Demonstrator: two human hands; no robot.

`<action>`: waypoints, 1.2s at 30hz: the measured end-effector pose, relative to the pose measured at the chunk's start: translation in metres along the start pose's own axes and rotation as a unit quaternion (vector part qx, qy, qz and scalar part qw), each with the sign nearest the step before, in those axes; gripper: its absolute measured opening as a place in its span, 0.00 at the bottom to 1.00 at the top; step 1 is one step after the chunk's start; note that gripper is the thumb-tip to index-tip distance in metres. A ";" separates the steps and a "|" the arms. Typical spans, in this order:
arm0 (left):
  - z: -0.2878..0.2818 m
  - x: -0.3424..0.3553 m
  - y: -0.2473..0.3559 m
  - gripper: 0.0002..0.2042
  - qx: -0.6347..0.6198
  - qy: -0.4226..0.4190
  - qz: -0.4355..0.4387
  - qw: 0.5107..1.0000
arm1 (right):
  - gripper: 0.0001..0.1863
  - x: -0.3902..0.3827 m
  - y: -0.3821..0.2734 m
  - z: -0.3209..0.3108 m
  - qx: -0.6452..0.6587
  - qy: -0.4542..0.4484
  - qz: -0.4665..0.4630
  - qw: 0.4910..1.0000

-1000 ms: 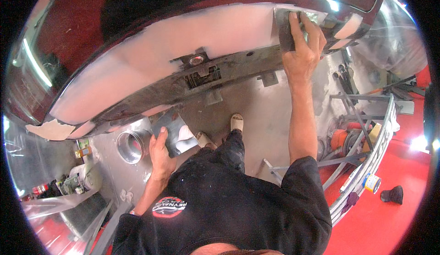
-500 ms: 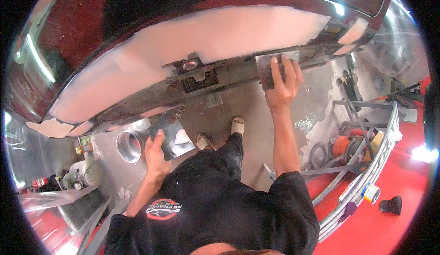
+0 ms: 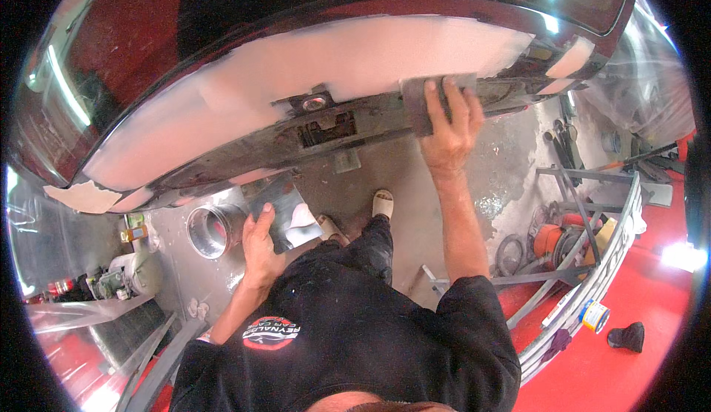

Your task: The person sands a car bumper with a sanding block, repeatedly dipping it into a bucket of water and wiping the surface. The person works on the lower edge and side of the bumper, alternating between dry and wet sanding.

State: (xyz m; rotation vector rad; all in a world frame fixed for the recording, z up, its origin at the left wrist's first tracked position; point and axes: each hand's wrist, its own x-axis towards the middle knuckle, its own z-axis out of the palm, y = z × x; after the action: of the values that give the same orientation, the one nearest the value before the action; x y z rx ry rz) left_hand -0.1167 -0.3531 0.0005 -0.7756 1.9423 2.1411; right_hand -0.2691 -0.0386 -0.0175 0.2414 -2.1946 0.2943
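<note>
My right hand [image 3: 449,127] presses a dark grey flat rectangular pad [image 3: 417,104], fingers bent over it, against the lower dark edge of a maroon car panel [image 3: 126,49], just under a long band of smooth pale pink filler [image 3: 355,49]. My left hand [image 3: 263,249] grips a shiny metal plate [image 3: 285,227] carrying a blob of pink paste [image 3: 302,218], held low below the panel. Beside it, a round open metal container [image 3: 200,233] stands to the left. In the panel's lower part are a round fitting [image 3: 313,104] and a rectangular opening [image 3: 326,132].
Plastic sheeting [image 3: 629,78] hangs at both sides. At right, a metal stand [image 3: 578,171] holds orange gear [image 3: 546,238]; a small can [image 3: 594,316] and black object [image 3: 626,338] are near the red floor [image 3: 607,367]. At left is machinery [image 3: 129,275]. My sandalled feet [image 3: 382,203] are below.
My right hand with the pad has moved down and left from the pink band's right end, then slightly up. My left hand with the plate has stayed nearly still.
</note>
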 end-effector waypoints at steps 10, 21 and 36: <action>0.007 0.006 -0.014 0.14 0.028 -0.023 0.073 0.997 | 0.32 0.075 0.057 -0.039 -0.028 0.066 -0.004 0.997; 0.011 0.008 -0.007 0.14 0.020 0.004 0.003 1.000 | 0.34 0.033 0.056 0.008 -0.025 0.082 -0.007 0.996; 0.003 0.012 -0.007 0.15 0.222 -0.037 0.153 0.962 | 0.29 0.085 0.083 -0.038 -0.008 0.074 0.072 0.995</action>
State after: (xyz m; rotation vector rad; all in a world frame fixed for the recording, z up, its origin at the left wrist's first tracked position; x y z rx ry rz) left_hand -0.1243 -0.3516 -0.0111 -0.3266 2.5003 1.7234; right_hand -0.3136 0.0463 0.0622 0.0515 -2.0703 0.3633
